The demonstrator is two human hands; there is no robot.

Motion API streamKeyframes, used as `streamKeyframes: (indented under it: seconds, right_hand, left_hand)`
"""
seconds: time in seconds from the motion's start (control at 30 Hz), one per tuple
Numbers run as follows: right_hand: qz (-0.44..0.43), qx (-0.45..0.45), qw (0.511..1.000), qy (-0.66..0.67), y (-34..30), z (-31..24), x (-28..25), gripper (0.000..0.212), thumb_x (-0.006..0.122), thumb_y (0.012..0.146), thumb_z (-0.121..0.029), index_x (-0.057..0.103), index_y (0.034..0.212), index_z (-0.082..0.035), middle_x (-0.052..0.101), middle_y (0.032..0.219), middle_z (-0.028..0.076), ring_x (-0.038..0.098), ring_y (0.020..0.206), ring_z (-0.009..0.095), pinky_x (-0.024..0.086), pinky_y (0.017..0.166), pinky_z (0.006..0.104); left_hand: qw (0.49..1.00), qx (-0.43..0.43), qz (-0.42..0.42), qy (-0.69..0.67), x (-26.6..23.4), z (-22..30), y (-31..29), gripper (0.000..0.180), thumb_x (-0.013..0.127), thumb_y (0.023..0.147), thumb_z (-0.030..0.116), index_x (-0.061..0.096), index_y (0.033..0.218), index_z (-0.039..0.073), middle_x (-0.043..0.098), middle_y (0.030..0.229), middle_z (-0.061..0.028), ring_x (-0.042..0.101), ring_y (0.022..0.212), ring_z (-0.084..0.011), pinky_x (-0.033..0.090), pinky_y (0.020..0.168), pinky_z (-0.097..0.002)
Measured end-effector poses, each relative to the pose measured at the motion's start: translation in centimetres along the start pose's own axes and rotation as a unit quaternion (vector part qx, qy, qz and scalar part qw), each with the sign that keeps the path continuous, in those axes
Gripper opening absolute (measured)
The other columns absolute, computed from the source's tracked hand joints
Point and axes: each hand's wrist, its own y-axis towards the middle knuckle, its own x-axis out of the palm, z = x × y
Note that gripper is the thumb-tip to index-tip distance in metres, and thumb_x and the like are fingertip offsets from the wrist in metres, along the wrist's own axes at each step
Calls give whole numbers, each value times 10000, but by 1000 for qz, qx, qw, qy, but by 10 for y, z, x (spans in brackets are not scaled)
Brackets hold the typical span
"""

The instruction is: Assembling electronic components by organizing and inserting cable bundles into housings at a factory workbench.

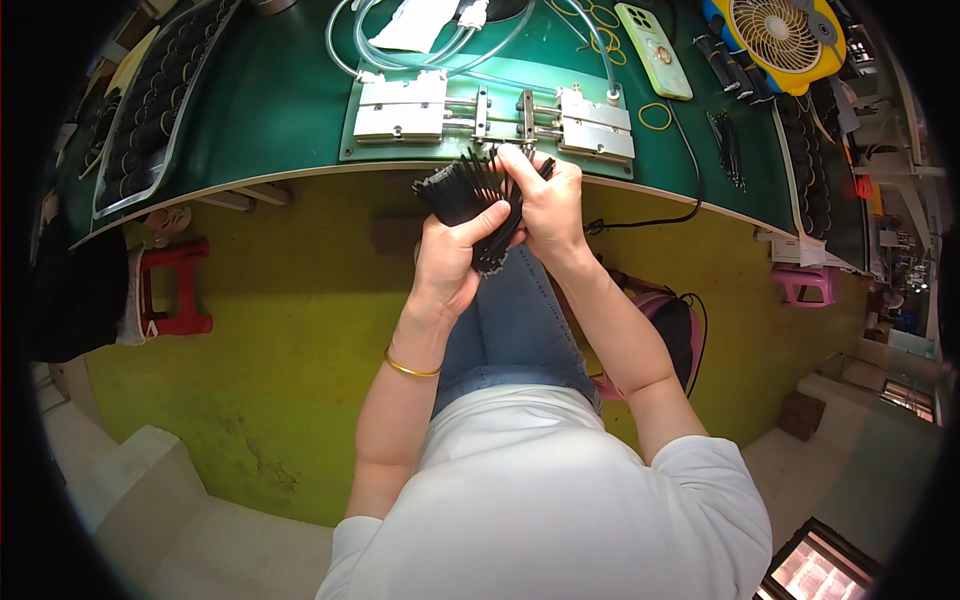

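A thick bundle of thin black wires (pixel 453 194) is held over the bench's front edge, fanned out at its upper end. Around its lower part my left hand (pixel 447 257) is closed, thumb across the strands. My right hand (pixel 552 207) grips strands on the bundle's right side, with its thumb and forefinger pinched near the top. Just beyond both hands lies a pale green base plate (pixel 350 146). It carries a left pneumatic cylinder (pixel 400 108) and a right pneumatic cylinder (pixel 594 126), with metal jaws facing each other across a gap. The fingers hide part of the strands.
Clear air tubes (pixel 372 45) loop behind the cylinders on the green bench (pixel 270 90). To the right are a phone (pixel 655 55), a yellow fan (pixel 780 35), rubber bands and loose black wires (pixel 726 150). A tray of black bundles (pixel 150 120) stands left. A red stool (pixel 178 285) is below.
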Motion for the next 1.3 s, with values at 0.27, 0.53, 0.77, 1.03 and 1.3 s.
streamKeyframes:
  seconds: [0.27, 0.53, 0.77, 1.03, 1.3]
  right_hand:
    - [-21, -44, 998, -51, -9, -11, 3, 207, 594, 808, -172, 635, 722, 12, 545, 559, -11, 457, 458, 35, 360, 407, 194]
    - [5, -21, 997, -73, -8, -6, 2, 207, 559, 826, -175, 629, 725, -8, 501, 561, -32, 434, 456, 31, 319, 367, 185]
    - [-6, -24, 999, -46, -2, -1, -1, 198, 568, 817, -156, 629, 723, 7, 536, 568, -11, 473, 479, 38, 361, 413, 190]
    - [-8, -15, 1000, 6, 2, 3, -2, 175, 579, 810, -126, 612, 708, 12, 545, 585, 0, 485, 493, 44, 371, 426, 188]
    - [-21, -37, 998, -38, -7, -10, 1, 181, 588, 806, -134, 625, 714, 17, 547, 568, -6, 470, 483, 38, 376, 432, 188]
  left_hand:
    - [1000, -10, 1, 24, -7, 0, -1, 111, 606, 772, 10, 569, 874, -12, 591, 778, -74, 595, 665, -158, 510, 552, -256]
    - [999, 8, 11, 47, -6, -1, -1, 104, 619, 765, 16, 568, 851, -13, 590, 767, -74, 596, 640, -159, 509, 543, -255]
    - [999, 13, 11, 39, -3, -2, 1, 106, 622, 761, 11, 565, 845, -19, 591, 757, -77, 599, 640, -161, 512, 549, -258]
    - [999, 11, 4, 43, -1, -2, 1, 96, 621, 763, 12, 564, 832, -21, 593, 743, -86, 598, 640, -159, 512, 554, -258]
    - [999, 4, 18, 31, -3, -1, -1, 97, 623, 770, 34, 563, 836, -5, 591, 754, -75, 597, 638, -156, 511, 549, -256]
